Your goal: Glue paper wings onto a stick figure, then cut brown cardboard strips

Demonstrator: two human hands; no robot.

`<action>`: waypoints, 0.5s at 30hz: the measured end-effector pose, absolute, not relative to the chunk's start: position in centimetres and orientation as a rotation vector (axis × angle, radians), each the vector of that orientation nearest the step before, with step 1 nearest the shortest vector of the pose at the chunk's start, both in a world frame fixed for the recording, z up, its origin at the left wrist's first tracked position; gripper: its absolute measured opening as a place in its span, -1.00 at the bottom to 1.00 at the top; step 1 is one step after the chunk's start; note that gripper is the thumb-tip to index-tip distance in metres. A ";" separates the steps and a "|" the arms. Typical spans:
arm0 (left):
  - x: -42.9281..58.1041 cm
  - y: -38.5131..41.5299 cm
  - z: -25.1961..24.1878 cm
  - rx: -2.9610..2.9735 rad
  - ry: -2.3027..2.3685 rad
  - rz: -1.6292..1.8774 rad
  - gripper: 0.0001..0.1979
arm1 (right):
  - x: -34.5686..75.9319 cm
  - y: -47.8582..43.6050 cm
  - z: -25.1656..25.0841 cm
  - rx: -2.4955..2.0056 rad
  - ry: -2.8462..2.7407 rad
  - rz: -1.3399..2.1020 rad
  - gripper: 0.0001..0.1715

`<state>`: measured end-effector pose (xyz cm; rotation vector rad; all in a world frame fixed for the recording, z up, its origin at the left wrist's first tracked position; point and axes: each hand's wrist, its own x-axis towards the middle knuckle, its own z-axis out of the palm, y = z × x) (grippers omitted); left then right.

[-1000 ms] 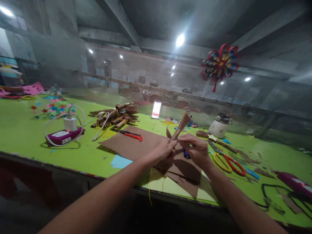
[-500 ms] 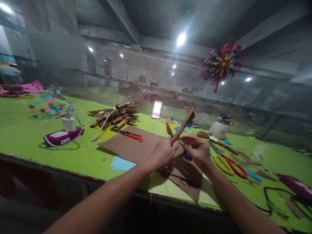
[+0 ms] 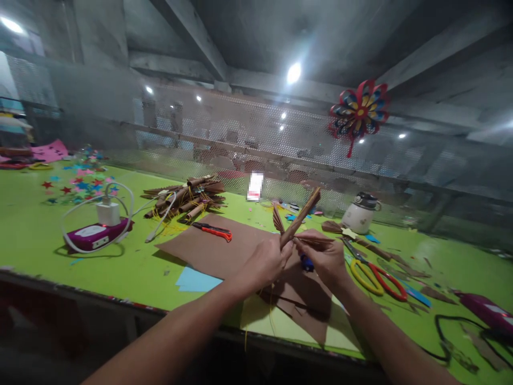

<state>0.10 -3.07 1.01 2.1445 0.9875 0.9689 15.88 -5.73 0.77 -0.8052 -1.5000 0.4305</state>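
Above the green table (image 3: 36, 235), my left hand (image 3: 264, 263) is closed round the lower end of a brown pleated paper strip (image 3: 301, 215) that slants up to the right. My right hand (image 3: 324, 256) pinches a second folded brown piece (image 3: 316, 240) lying sideways against it. Another pleated fan part (image 3: 278, 219) sticks up just left of the strip. Both hands hover over brown paper sheets (image 3: 212, 243), with a small blue object (image 3: 306, 263) below the right hand.
An orange box cutter (image 3: 212, 230) lies on the brown sheet. A pile of folded brown pieces (image 3: 188, 195) sits behind it. A purple device with white charger (image 3: 98, 230) is at left. Yellow-and-red scissors (image 3: 377, 272) and a white jar (image 3: 358, 214) are at right.
The pleated piece in my left hand has closed from a spread fan into a narrow strip. Both hands have stayed in nearly the same place.
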 end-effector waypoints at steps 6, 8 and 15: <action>-0.1 -2.7 0.6 2.098 1.011 0.955 -0.61 | 15.0 -5.5 0.8 -0.852 -1.392 0.562 -0.80; -0.1 -2.6 0.6 2.077 1.020 0.952 -0.58 | 14.7 -5.2 0.6 -0.850 -1.357 0.575 -0.76; -0.2 -2.3 0.2 2.052 1.134 0.980 -0.56 | 14.0 -4.3 0.0 -0.858 -1.288 0.656 -0.67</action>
